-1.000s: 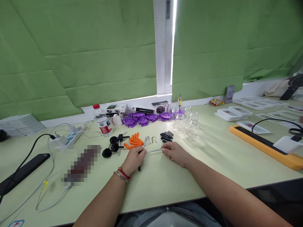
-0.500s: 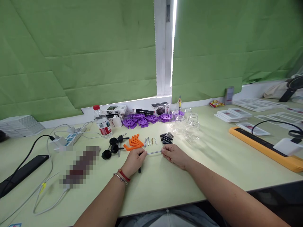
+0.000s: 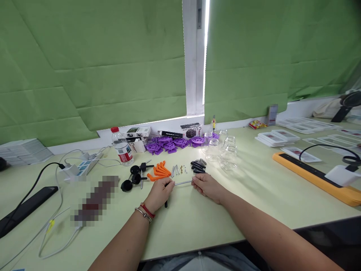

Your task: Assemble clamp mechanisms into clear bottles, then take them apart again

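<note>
A thin silver metal rod [image 3: 183, 183] runs nearly level just above the pale green table [image 3: 197, 222], pinched at both ends — left hand [image 3: 159, 194] on its left end, right hand [image 3: 205, 185] on its right. Only the bare middle stretch shows between the fingers. A short black handle [image 3: 166, 203] pokes down out of the left fist towards the tabletop — whether it joins the rod is hidden by the fingers.
</note>
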`<move>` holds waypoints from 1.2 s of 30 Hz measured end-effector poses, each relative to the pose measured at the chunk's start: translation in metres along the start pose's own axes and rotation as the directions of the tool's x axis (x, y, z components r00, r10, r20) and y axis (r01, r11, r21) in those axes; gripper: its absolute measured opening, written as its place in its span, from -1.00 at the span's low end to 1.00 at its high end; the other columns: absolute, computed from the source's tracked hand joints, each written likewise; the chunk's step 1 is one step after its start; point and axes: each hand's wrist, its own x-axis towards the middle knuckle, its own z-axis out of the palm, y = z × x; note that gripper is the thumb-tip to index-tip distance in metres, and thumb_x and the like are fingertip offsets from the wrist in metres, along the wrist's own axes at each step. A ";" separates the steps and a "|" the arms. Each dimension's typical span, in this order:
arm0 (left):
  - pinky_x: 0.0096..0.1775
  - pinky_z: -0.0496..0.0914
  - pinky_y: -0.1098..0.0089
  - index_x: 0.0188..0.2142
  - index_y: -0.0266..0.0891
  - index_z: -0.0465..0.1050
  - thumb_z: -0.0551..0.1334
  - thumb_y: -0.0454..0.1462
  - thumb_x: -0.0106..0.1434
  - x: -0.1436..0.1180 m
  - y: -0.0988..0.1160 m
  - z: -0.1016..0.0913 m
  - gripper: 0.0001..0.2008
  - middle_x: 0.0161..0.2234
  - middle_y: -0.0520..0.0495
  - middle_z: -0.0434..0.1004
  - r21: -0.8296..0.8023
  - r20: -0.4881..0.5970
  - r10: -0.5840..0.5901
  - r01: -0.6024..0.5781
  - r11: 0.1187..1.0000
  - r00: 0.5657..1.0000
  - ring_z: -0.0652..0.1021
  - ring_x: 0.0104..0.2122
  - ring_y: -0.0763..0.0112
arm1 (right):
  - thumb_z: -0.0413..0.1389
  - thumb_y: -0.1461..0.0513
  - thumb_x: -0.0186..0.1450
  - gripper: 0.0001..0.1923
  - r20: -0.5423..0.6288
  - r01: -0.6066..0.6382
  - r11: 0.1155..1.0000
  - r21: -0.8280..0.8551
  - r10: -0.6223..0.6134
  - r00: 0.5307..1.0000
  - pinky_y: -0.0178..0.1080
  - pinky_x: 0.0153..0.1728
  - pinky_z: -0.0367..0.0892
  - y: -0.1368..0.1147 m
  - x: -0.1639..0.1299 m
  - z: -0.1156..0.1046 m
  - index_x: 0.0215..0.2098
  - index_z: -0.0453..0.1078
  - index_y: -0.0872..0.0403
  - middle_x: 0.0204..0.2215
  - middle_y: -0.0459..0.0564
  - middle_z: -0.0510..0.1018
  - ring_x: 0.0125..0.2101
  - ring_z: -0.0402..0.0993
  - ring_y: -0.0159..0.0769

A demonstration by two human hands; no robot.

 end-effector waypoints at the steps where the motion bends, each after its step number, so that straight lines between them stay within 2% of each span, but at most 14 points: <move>1: -0.51 0.12 0.46 -0.58 -0.22 0.22 0.07 -0.08 0.18 0.000 0.001 0.000 -0.68 -0.63 0.10 0.18 -0.003 0.000 -0.006 0.006 1.000 1.000 0.21 -0.58 0.48 | 0.01 0.03 0.24 -0.69 0.002 -0.008 1.000 0.005 0.008 1.000 -0.41 -0.68 -0.04 0.000 0.000 0.000 -0.47 0.28 0.11 -0.68 -0.21 0.25 -0.71 0.03 -0.54; 7: -0.50 0.13 0.45 -0.58 -0.23 0.24 0.07 -0.08 0.19 0.000 0.002 -0.001 -0.67 -0.63 0.09 0.21 0.004 0.003 -0.012 0.012 1.000 1.000 0.24 -0.58 0.47 | 0.11 0.13 0.16 -0.78 0.019 0.045 0.996 0.076 -0.046 0.999 -0.43 -0.70 -0.01 0.000 -0.003 -0.005 -0.29 0.23 0.04 -0.57 -0.22 0.32 -0.69 0.10 -0.55; 15: -0.49 0.16 0.45 -0.59 -0.22 0.26 0.08 -0.07 0.18 0.000 0.001 -0.001 -0.68 -0.62 0.09 0.24 0.011 -0.004 -0.001 0.001 1.000 1.000 0.28 -0.57 0.45 | 0.08 0.15 0.18 -0.85 0.039 0.044 0.998 0.035 -0.045 0.998 -0.43 -0.69 -0.03 0.006 0.001 -0.005 -0.41 0.22 0.05 -0.68 -0.25 0.27 -0.71 0.04 -0.55; 36: -0.49 0.13 0.45 -0.58 -0.22 0.22 0.07 -0.10 0.20 0.000 0.000 0.000 -0.69 -0.62 0.10 0.21 0.033 0.004 0.005 -0.005 0.999 1.000 0.25 -0.57 0.47 | 0.04 0.09 0.23 -0.75 0.027 0.010 1.000 -0.020 -0.009 1.000 -0.43 -0.69 -0.01 0.005 0.001 -0.005 -0.50 0.23 0.08 -0.73 -0.23 0.24 -0.72 0.06 -0.55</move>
